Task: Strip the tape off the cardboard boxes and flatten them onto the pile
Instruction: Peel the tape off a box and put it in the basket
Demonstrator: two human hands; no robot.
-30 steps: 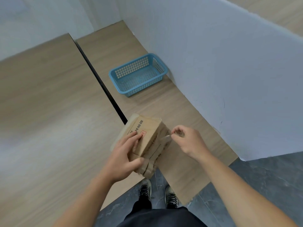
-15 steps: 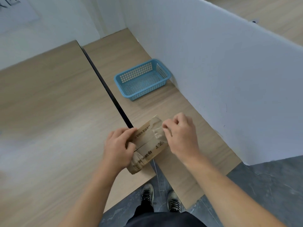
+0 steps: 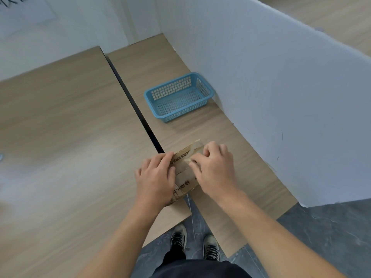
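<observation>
Cardboard, brown and crumpled, is taking up the space between your two hands at the near edge of the table [image 3: 70,147]. A small cardboard box [image 3: 185,173] printed with black characters is sitting there, just beside the near end of the dark gap [image 3: 132,101] dividing the two wood-grain tops. Your left hand [image 3: 155,180] is curling over the box's left side, fingers wrapping its upper edge, and is gripping it. Your right hand [image 3: 215,170] is lying across the right half of the box, fingers bunching together, thumb and forefinger pinching a pale strip of tape [image 3: 188,160] on the top face. A thin pale strand [image 3: 190,205] is hanging from the box's near end, down past the table edge. Farther along the right-hand top, a blue plastic basket [image 3: 178,97] is sitting well apart from the box and close to the white partition [image 3: 281,87] running along that side. Below the table edge, your black-and-white shoes [image 3: 178,236] are standing on a dark grey floor [image 3: 321,227].
</observation>
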